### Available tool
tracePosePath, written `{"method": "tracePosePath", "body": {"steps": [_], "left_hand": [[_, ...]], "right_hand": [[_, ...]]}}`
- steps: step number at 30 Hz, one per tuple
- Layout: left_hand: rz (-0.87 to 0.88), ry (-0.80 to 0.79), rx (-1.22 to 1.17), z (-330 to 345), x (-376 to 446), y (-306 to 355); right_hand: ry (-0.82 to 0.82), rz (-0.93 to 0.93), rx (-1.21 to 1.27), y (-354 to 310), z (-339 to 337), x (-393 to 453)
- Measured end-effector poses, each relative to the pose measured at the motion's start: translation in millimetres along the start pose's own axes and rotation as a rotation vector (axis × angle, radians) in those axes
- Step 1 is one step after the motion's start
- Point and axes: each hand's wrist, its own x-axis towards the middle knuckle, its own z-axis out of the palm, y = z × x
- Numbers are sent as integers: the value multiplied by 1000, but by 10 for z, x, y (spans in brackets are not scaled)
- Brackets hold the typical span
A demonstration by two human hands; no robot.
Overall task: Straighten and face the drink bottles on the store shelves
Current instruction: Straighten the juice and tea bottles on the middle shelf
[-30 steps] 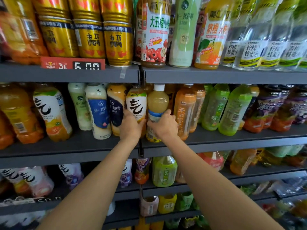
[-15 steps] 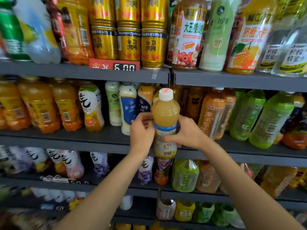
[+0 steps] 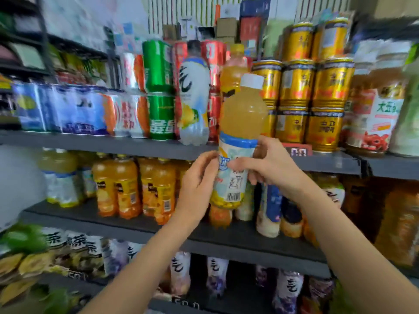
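Note:
A yellow juice bottle [image 3: 243,123] with a white cap and a blue and white label is held up in front of the shelves, clear of any shelf board. My right hand [image 3: 269,164] grips its label from the right, thumb across the front. My left hand [image 3: 198,184] curls round the lower left side of the same bottle. Its barcode faces me. Behind it stand orange juice bottles [image 3: 127,184] on the middle shelf [image 3: 136,223].
The upper shelf [image 3: 102,141] carries green and red cans, a white-labelled bottle [image 3: 195,98] and stacked gold cans [image 3: 313,100]. Glass jars [image 3: 374,118] stand at the far right. Lower shelves hold more bottles. The picture is blurred from head motion.
The bottle has been lifted off the middle shelf and raised in front of the upper shelf. Both hands stayed on it. The view swung up and to the left.

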Motion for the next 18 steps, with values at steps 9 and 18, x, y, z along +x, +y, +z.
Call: {"method": "tracePosePath", "body": {"steps": [9,18], "left_hand": [[-3,-181,359,-1673,-48,-402],[-190,-199,534,-2664,-261,-847]], "right_hand": [[-104,-3,-73,52,1484,519],[-232,157,-112,663,2542,864]]}}
